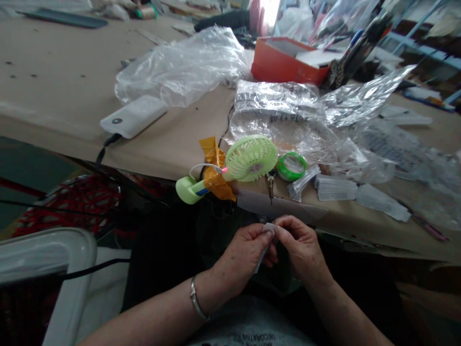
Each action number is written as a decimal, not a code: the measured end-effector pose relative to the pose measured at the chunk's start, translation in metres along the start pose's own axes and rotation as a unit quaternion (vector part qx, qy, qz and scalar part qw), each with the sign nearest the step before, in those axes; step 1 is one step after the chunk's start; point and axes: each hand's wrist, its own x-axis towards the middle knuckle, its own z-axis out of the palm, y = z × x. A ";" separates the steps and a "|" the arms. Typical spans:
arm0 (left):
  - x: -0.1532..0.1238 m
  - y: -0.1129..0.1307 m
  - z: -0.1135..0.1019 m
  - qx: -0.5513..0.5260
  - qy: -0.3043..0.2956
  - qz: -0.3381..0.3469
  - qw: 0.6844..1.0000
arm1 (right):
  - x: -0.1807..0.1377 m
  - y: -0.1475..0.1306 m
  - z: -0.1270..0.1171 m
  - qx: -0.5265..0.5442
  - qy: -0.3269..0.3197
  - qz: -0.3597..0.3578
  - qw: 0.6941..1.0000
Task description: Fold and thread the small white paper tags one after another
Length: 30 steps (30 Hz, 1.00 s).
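Note:
Above my lap, just in front of the table edge, my left hand (243, 254) pinches a small white printed paper slip (267, 230) between thumb and fingers. My right hand (301, 245) is closed at the slip's upper end, thumb and fingertips pressed together there. Part of the slip hangs down beside my left fingers. Similar printed slips lie in stacks on the table edge: one tilted stack (303, 183), a middle stack (336, 187) and a right one (382, 203). A green round container (291, 166) and a small pointed tool (271, 187) sit near them.
A light green fan (252, 158) is taped to the table edge. Behind lie a white power bank (135, 117), clear plastic bags (180, 67) and an orange box (288, 62). A pink-handled tool (430, 228) lies at right; a white-rimmed bin (84, 250) stands at lower left.

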 end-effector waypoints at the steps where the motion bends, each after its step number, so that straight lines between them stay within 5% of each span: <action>1: 0.001 -0.001 0.000 0.002 0.002 0.000 1.000 | 0.001 0.001 0.000 -0.002 -0.005 0.000 1.000; 6: 0.007 -0.002 -0.007 0.098 0.022 0.079 0.992 | 0.008 -0.005 0.000 -0.053 0.002 -0.037 0.998; 13: 0.015 0.011 -0.019 0.287 0.088 0.206 0.931 | 0.020 -0.018 0.001 -0.153 0.035 -0.090 0.984; 19: 0.022 0.018 -0.022 0.357 0.099 0.240 0.897 | 0.026 -0.021 0.004 -0.188 0.046 -0.113 0.975; 30: 0.029 0.019 -0.023 0.363 0.101 0.256 0.890 | 0.031 -0.018 0.004 -0.243 0.085 -0.180 0.949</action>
